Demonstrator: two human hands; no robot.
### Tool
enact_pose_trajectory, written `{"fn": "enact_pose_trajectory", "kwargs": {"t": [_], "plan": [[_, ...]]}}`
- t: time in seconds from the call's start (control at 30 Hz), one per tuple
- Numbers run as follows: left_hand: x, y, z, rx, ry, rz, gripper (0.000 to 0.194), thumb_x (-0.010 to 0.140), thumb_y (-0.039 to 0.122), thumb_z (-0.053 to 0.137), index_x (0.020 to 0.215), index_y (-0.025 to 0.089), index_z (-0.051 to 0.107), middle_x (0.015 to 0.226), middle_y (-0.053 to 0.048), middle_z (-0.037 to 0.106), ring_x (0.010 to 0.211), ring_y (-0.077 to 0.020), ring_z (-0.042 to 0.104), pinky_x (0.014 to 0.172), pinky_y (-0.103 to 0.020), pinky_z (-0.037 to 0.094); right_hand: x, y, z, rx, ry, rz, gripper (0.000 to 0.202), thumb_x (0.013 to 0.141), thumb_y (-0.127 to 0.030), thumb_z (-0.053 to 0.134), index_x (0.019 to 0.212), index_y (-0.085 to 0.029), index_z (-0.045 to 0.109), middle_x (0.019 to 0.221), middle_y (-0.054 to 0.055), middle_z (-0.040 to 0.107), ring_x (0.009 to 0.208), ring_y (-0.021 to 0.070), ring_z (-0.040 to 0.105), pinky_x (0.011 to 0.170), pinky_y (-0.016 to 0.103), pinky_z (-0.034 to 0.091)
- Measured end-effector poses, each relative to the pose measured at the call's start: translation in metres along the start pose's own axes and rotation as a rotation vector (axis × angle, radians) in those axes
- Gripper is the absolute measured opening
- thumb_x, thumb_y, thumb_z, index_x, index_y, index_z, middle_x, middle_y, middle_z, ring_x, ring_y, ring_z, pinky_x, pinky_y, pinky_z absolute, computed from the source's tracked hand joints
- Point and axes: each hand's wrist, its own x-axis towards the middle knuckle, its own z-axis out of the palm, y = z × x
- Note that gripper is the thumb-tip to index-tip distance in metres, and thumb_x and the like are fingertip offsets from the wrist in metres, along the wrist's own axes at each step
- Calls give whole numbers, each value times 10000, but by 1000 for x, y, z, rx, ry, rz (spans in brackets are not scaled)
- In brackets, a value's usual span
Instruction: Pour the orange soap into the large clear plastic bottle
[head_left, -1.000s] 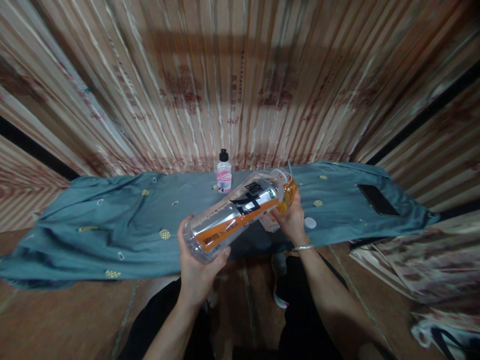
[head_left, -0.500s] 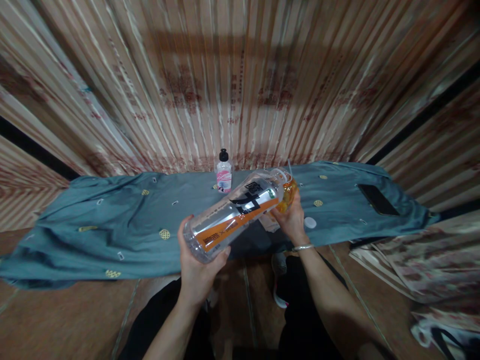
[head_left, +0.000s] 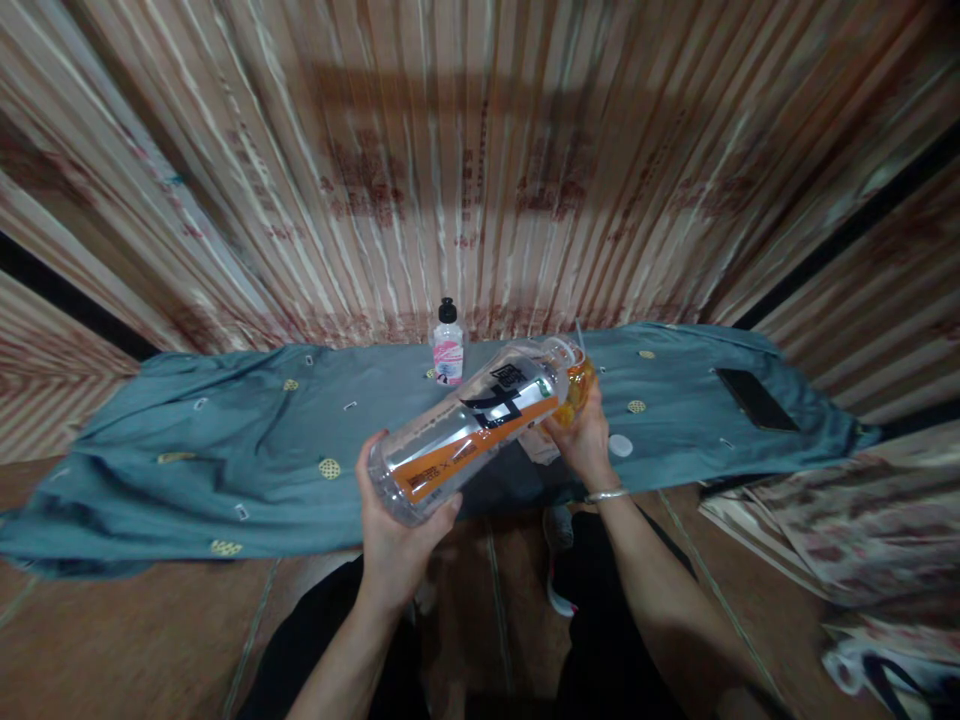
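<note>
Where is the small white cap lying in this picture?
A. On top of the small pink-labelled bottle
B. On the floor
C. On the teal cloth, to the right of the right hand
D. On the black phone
C: the white cap lies on the teal cloth, just right of the right hand.

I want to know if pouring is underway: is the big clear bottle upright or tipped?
Tipped. The big clear bottle lies almost sideways, base in the left hand, mouth against the cup of orange liquid in the right hand.
</note>
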Motion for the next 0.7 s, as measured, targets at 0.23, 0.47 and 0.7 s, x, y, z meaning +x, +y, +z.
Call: {"fn": "enact_pose_trajectory", "kwargs": {"t": [0.23,0.47,0.7], "plan": [[2,1,-1,15,10,-4,978,623,264,976,1424,242,415,1229,-100,721,1050,-264,768,910,-368,640,1,-1,-1,-16,-20,31,1067,814,-635,732,1615,-88,286,1370,249,677,1261,383,674,1054,581,562],[0,4,4,-13,45,21,946,621,258,965,1401,226,432,1182,-91,728,1005,-247,773,879,-348,644,1,2,2,-24,15,1,1011,826,-648,722,1583,-104,330,1398,245,664,1265,365,676,1057,546,569],[0,1,0,3,-10,10,955,667,256,956,1442,249,397,1244,-95,710,1067,-248,765,917,-356,639,1,5,3,-41,18,1,1030,810,-632,736,1585,-93,322,1407,258,655,1289,382,659,1061,569,560]]}}
